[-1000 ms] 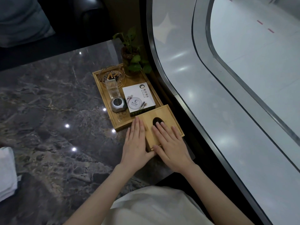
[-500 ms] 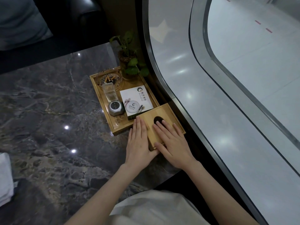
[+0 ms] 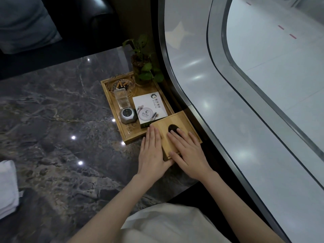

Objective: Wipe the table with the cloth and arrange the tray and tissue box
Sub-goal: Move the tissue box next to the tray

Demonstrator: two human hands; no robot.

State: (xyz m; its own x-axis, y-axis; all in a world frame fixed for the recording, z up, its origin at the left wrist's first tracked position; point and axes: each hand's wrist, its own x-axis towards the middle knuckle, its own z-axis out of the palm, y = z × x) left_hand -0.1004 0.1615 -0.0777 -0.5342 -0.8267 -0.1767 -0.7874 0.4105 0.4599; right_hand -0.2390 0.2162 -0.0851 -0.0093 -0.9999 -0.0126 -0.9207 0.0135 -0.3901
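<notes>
A wooden tissue box point(image 3: 182, 123) with a dark oval slot lies on the dark marble table point(image 3: 61, 137), butted against the near right corner of the wooden tray point(image 3: 112, 109). My left hand point(image 3: 152, 151) lies flat along the box's left side, thumb at its near edge. Spread over the top of the box is my right hand point(image 3: 189, 151), fingertips at the slot. A folded white cloth point(image 3: 7, 188) lies at the table's left edge, far from both hands.
The tray holds a glass ashtray point(image 3: 121, 84) with butts, a clear holder point(image 3: 122, 100), a grey call button point(image 3: 128, 115), a white card box point(image 3: 149, 106) and a potted plant point(image 3: 143, 67). A curved grey ledge point(image 3: 201, 85) runs along the right. Dark seating stands behind.
Both hands stay on the tissue box in the same pose. The box stays against the tray; only the camera has shifted a little.
</notes>
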